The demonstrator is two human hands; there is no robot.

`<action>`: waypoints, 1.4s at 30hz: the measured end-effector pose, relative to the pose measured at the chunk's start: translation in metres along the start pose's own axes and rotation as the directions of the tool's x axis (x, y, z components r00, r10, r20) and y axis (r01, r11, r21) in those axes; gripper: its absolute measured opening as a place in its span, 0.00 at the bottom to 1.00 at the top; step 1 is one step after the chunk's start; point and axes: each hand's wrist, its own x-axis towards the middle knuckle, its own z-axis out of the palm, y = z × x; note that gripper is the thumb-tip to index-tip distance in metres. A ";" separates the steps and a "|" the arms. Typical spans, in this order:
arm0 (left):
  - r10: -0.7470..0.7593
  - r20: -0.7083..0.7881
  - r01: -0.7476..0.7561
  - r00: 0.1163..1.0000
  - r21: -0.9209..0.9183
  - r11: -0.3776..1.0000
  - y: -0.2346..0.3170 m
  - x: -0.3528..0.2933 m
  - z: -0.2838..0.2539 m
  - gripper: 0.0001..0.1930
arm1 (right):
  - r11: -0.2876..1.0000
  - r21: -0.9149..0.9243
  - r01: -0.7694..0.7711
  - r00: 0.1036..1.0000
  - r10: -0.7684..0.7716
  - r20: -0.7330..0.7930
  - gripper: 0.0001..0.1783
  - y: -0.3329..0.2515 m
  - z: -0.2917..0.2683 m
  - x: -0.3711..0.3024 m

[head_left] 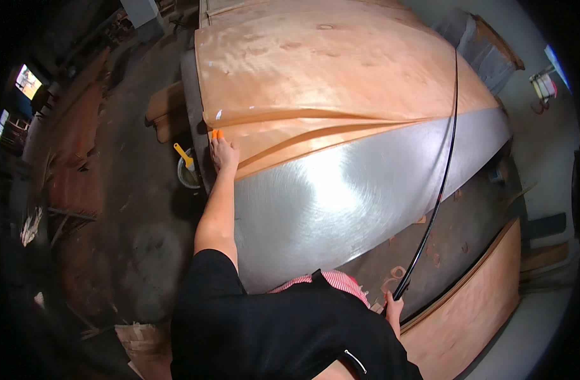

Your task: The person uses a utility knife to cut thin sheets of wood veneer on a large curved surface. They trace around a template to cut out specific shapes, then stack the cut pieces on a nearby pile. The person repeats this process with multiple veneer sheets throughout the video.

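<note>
My left hand (224, 154) reaches forward to the left edge of a thin wood veneer sheet (328, 60), with orange covers on two fingertips. Its fingers are closed on the sheet's edge near the front corner; the thumb is hidden. The veneer bulges in long ripples running right from that hand, and its near edge slants across a shiny metal tabletop (290, 221). Down at my right side, my right hand (394, 306) is wrapped around the lower end of a long, thin black rod (437, 202). The rod rises, slightly bowed, past the tabletop's right side to the veneer's far right.
Left of the table stands a bucket (187, 174) with a yellow-handled brush (183, 154) in it. Brown boards (166, 107) lie beyond it. Another veneer stack (474, 310) is at the lower right. A plastic-covered stack (477, 50) stands at the far right.
</note>
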 end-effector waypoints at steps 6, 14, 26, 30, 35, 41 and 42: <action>0.180 0.401 -0.285 0.898 0.219 0.933 -0.055 0.020 0.032 0.12 | 0.992 -0.127 -0.016 0.999 0.011 -0.040 0.09 -0.014 0.016 -0.015; 0.563 -0.196 -0.595 0.803 -0.210 0.775 -0.034 0.043 -0.054 0.02 | 0.987 -0.158 -0.042 0.997 0.032 -0.065 0.09 -0.047 0.038 -0.026; 0.710 -0.213 -0.738 0.671 -0.280 0.614 -0.028 0.002 -0.140 0.06 | 0.999 -0.050 0.018 1.000 -0.018 -0.012 0.10 -0.063 0.043 -0.017; 0.788 -0.166 -0.789 0.592 -0.316 0.526 -0.031 -0.045 -0.148 0.04 | 1.000 -0.007 0.025 0.999 -0.025 -0.040 0.10 -0.065 0.041 -0.025; 0.839 -0.021 -0.757 0.543 -0.446 0.478 -0.021 -0.144 -0.149 0.08 | 0.992 0.122 0.016 0.999 -0.019 0.031 0.10 -0.052 0.036 -0.030; 0.887 0.326 -0.552 0.328 -0.696 0.460 -0.007 -0.286 -0.153 0.06 | 0.948 0.317 0.009 0.987 -0.060 0.149 0.14 -0.041 0.038 -0.019; 0.868 0.411 -0.464 0.279 -0.734 0.497 -0.006 -0.304 -0.153 0.05 | 0.928 0.372 -0.011 0.984 -0.057 0.170 0.14 -0.044 0.040 -0.022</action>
